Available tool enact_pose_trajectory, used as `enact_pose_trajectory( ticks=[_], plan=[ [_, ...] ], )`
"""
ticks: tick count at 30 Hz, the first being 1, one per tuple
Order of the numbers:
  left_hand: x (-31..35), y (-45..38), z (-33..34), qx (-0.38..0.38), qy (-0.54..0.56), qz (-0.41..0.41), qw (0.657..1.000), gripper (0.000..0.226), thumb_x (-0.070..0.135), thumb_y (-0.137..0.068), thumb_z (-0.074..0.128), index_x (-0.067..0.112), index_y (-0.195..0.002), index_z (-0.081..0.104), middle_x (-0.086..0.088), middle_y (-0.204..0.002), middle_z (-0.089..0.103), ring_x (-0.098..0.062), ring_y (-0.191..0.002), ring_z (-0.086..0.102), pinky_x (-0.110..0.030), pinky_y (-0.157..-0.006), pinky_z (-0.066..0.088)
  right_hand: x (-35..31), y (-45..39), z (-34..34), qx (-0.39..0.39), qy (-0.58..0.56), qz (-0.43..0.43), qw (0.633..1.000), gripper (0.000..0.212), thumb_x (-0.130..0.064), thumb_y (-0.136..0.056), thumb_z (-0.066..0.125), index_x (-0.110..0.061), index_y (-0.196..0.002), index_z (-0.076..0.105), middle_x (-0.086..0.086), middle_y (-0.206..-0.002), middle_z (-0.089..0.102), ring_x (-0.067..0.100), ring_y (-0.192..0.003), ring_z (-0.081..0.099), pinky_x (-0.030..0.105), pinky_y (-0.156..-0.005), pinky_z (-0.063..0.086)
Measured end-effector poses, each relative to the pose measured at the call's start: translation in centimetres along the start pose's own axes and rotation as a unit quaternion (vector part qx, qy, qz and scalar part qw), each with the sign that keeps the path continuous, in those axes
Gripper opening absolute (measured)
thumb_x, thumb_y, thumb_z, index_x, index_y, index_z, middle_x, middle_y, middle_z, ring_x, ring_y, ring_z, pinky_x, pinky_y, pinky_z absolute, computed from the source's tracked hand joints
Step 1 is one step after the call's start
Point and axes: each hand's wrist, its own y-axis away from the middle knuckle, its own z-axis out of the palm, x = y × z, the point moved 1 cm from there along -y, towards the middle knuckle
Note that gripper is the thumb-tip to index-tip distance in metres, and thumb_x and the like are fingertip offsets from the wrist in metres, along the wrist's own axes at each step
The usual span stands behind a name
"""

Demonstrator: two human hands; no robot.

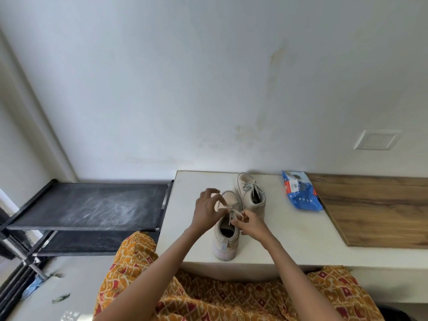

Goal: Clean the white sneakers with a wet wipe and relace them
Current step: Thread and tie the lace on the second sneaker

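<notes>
- Near, patterned orange cloth point(208, 297) covers the lap
- On the smooth white table point(289, 232), the near sneaker point(225, 242) stands heel toward us
- Left hand point(207, 210) and right hand point(251, 222) each pinch its flat lace point(231, 210); the knot is hard to see
- Farther right, the laced second sneaker point(251, 195), then a crinkled blue wipes pack point(301, 193)

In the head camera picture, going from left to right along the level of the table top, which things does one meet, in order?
Black rack → left hand → near sneaker, whose lace both hands pinch → right hand → blue wipes pack → wooden board. The far sneaker overlaps the near one, so I leave it out.
</notes>
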Motion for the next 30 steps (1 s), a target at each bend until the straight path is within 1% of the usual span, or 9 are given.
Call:
enact_pose_trajectory(
  ticks=[3,6,10,14,17,20,23,27,30],
  plan=[
    [-0.4,0.8,-0.3,-0.058,-0.155,0.133,0.977,0.018,0.043,-0.080,0.065,0.027,-0.086,0.072,0.003,-0.142,0.044,-0.022,-0.140,0.026,-0.044,-0.115,0.008,-0.3,0.1,0.0,0.029,-0.028,0.002,0.999,0.024,-0.019,-0.081,0.073,-0.007,-0.096,0.058,0.004,-0.084,0.061,0.018,-0.081,0.061,0.031,-0.070,0.057],
    [-0.5,1.2,-0.4,-0.056,-0.230,0.180,0.955,0.016,0.045,-0.079,0.064,0.031,-0.081,0.073,0.004,-0.150,0.035,-0.023,-0.145,0.016,-0.049,-0.116,-0.004,-0.4,-0.9,0.6,0.076,-0.014,0.009,0.997,0.018,-0.018,-0.078,0.074,-0.014,-0.079,0.057,0.001,-0.073,0.059,0.017,-0.073,0.061,0.042,-0.072,0.058],
    [-0.4,1.0,-0.6,-0.036,-0.281,0.167,0.944,0.012,0.044,-0.073,0.072,0.033,-0.069,0.072,0.001,-0.149,0.036,-0.029,-0.143,0.020,-0.055,-0.114,0.001,-1.4,-2.3,1.1,0.121,0.022,0.000,0.992,0.027,-0.019,-0.074,0.075,-0.021,-0.066,0.050,-0.003,-0.065,0.057,0.021,-0.071,0.061,0.049,-0.073,0.055],
    [0.5,0.0,-0.8,-0.066,-0.322,0.129,0.935,0.021,0.044,-0.084,0.060,0.029,-0.075,0.072,0.001,-0.155,0.022,-0.027,-0.143,-0.005,-0.051,-0.111,-0.020,-2.3,-3.0,1.2,0.136,0.038,-0.018,0.990,0.026,-0.015,-0.075,0.072,-0.020,-0.064,0.048,-0.004,-0.062,0.054,0.029,-0.074,0.063,0.049,-0.072,0.055],
    [1.6,-1.1,-0.8,-0.101,-0.352,0.142,0.920,0.025,0.030,-0.092,0.048,0.021,-0.088,0.071,-0.001,-0.158,0.008,-0.031,-0.144,-0.010,-0.049,-0.104,-0.031,-2.2,-3.3,1.2,0.141,0.035,-0.018,0.989,0.021,-0.015,-0.076,0.070,-0.017,-0.068,0.050,-0.003,-0.063,0.054,0.025,-0.070,0.059,0.043,-0.070,0.055],
    [2.1,-1.7,-0.8,-0.141,-0.380,0.134,0.904,0.027,0.024,-0.094,0.043,0.017,-0.100,0.068,-0.002,-0.159,0.005,-0.031,-0.145,-0.010,-0.051,-0.104,-0.027,-2.2,-3.3,1.1,0.153,0.029,-0.011,0.988,0.020,-0.020,-0.077,0.071,-0.017,-0.073,0.053,-0.004,-0.068,0.058,0.021,-0.073,0.059,0.037,-0.069,0.049],
    [2.2,-1.8,-1.0,-0.161,-0.389,0.139,0.896,0.026,0.025,-0.093,0.045,0.018,-0.105,0.067,-0.003,-0.159,0.006,-0.031,-0.145,-0.009,-0.054,-0.108,-0.020,-2.1,-3.0,0.8,0.159,0.044,0.026,0.986,0.023,-0.033,-0.075,0.073,-0.021,-0.081,0.055,-0.010,-0.079,0.061,0.015,-0.079,0.058,0.030,-0.067,0.042],
    [2.0,-2.4,-0.9,-0.184,-0.409,0.169,0.878,0.025,0.039,-0.089,0.054,0.022,-0.101,0.069,-0.004,-0.158,0.009,-0.033,-0.145,-0.008,-0.060,-0.112,-0.012,-2.2,-2.5,0.2,0.165,0.058,0.061,0.983,0.032,-0.043,-0.073,0.074,-0.023,-0.087,0.054,-0.013,-0.081,0.059,0.012,-0.080,0.056,0.028,-0.070,0.038],
    [1.8,-2.9,-0.5,-0.185,-0.442,0.183,0.858,0.026,0.038,-0.089,0.054,0.021,-0.101,0.069,-0.005,-0.158,0.009,-0.034,-0.145,-0.008,-0.061,-0.110,-0.014,-2.6,-2.2,0.3,0.176,0.066,0.079,0.979,0.031,-0.045,-0.072,0.073,-0.025,-0.084,0.053,-0.010,-0.083,0.062,0.015,-0.082,0.058,0.029,-0.071,0.040]
  ],
)
